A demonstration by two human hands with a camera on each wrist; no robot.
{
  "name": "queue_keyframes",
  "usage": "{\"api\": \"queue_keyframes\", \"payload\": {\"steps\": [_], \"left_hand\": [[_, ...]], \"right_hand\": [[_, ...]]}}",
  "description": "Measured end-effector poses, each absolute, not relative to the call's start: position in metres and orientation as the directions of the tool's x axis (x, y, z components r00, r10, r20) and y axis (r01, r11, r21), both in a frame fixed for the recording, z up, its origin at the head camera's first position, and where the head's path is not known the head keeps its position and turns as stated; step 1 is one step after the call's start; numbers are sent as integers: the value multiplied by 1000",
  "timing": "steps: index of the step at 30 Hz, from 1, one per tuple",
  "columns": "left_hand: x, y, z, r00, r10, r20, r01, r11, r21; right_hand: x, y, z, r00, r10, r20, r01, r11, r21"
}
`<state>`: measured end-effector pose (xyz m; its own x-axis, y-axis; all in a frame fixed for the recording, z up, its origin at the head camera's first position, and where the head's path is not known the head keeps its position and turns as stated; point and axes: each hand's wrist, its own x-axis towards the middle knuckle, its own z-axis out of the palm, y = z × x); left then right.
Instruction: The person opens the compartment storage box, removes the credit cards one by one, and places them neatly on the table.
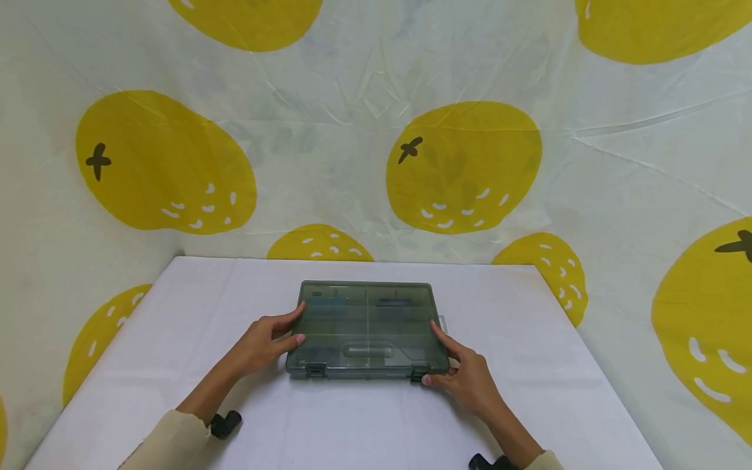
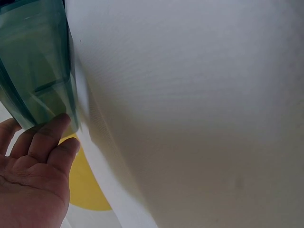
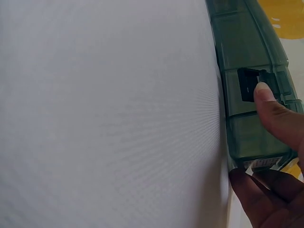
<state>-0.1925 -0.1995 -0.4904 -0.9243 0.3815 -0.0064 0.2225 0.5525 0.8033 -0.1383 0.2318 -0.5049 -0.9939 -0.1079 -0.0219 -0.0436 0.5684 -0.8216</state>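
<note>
A flat, see-through grey-green plastic storage box (image 1: pixel 364 323) lies lidded on the white table. Bluish and dark things show dimly through its lid. My left hand (image 1: pixel 258 343) holds the left side, its fingertips against the end wall in the left wrist view. On the right, my right hand (image 1: pixel 470 378) has its fingers along the end wall and its thumb on the right front latch (image 3: pixel 248 85). That latch juts out from the front wall in the right wrist view. The left front latch (image 1: pixel 316 370) has no finger on it.
White cloth covers the table (image 1: pixel 364 424), whose far edge runs behind the box. Behind it hangs a pale curtain (image 1: pixel 329 150) with big yellow fruit prints. A small whitish tab (image 1: pixel 443 324) sticks out at the box's right side.
</note>
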Motion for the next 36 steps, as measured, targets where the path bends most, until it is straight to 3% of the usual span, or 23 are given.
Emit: {"api": "queue_keyframes", "payload": {"steps": [13,24,36], "left_hand": [[-193,-198,-490,-916,401,-1,241,554,797],[-193,-200,-490,-915,403,11,253,553,794],[-193,-201,-491,-918,397,11,249,553,795]], "right_hand": [[-127,237,-493,-995,-95,12,-64,567,-821],[-117,254,-467,-984,-96,151,-178,613,-770],[-118,214,-444,-978,-65,199,-187,696,-693]]}}
